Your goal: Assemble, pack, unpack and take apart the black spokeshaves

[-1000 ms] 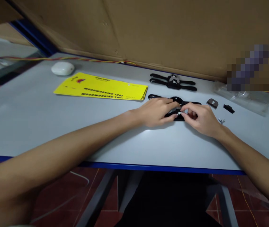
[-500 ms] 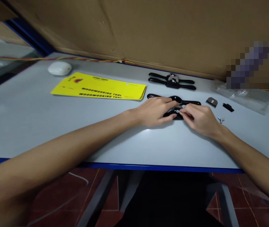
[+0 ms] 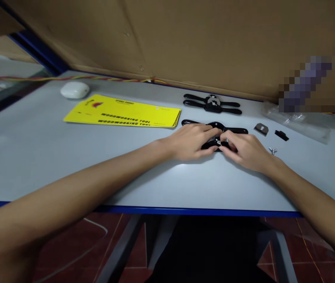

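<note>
A black two-handled spokeshave (image 3: 237, 130) lies on the grey table (image 3: 67, 157) in front of me. My left hand (image 3: 191, 141) rests over its left part, fingers curled down on the body. My right hand (image 3: 245, 150) pinches a small silver screw (image 3: 218, 142) at the tool's middle. A second black spokeshave (image 3: 211, 103) lies further back near the cardboard. To the right lie a small grey blade (image 3: 261, 128), a black cap piece (image 3: 281, 135) and a loose wing screw (image 3: 272, 150).
Yellow cards (image 3: 123, 114) printed "WOODWORKING TOOL" lie to the left, with a white rounded object (image 3: 74, 90) behind them. A clear plastic bag (image 3: 300, 121) is at the right rear. A cardboard wall (image 3: 185, 43) and a twisted cable (image 3: 81, 78) border the far edge.
My right hand has moved left and closed in on the middle of the spokeshave, with the silver screw now down at the tool body. My left hand has stayed put.
</note>
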### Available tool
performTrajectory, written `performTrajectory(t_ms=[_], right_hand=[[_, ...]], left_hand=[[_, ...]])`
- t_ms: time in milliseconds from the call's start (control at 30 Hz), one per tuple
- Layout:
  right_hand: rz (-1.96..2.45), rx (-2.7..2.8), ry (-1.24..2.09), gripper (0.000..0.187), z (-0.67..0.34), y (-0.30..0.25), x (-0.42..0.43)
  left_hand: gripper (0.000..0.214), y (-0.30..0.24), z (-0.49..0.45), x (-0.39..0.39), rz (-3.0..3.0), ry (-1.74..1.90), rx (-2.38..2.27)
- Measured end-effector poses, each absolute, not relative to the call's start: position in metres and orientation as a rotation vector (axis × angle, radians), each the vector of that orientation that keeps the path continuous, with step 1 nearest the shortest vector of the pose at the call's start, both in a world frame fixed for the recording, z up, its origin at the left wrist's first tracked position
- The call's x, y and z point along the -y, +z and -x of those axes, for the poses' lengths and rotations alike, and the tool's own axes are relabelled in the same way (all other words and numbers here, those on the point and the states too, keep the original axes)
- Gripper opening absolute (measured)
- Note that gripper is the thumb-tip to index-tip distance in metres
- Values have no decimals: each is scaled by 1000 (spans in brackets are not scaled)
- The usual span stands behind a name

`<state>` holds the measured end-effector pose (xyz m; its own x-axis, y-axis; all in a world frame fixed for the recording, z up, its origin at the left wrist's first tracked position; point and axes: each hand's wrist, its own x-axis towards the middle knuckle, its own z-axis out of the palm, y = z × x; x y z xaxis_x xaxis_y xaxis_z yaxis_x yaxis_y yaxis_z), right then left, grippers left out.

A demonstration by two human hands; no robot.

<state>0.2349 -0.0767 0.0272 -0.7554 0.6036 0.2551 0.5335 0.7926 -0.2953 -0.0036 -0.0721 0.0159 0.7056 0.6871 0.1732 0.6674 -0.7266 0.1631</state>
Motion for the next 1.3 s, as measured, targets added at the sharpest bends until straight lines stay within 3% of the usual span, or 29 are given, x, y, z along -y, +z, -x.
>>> performTrajectory(t_ms=[100, 567, 900, 1067, 1300], right_hand=[[785, 2608, 317, 28, -237, 25, 75], [666, 2579, 323, 33, -243, 17, 70], [728, 2520, 361, 26, -243, 19, 72], [793, 2475, 361, 6, -242, 20, 73], [686, 2519, 259, 13, -240, 20, 75]], left_hand=[[51, 18, 4, 73, -2807, 323, -1124], [55, 20, 7, 72, -2789, 308, -1048], [55, 17, 7, 72, -2780, 351, -1037], [59, 17, 6, 73, -2775, 338, -1075], [61, 12, 6, 71, -2794, 376, -1054]])
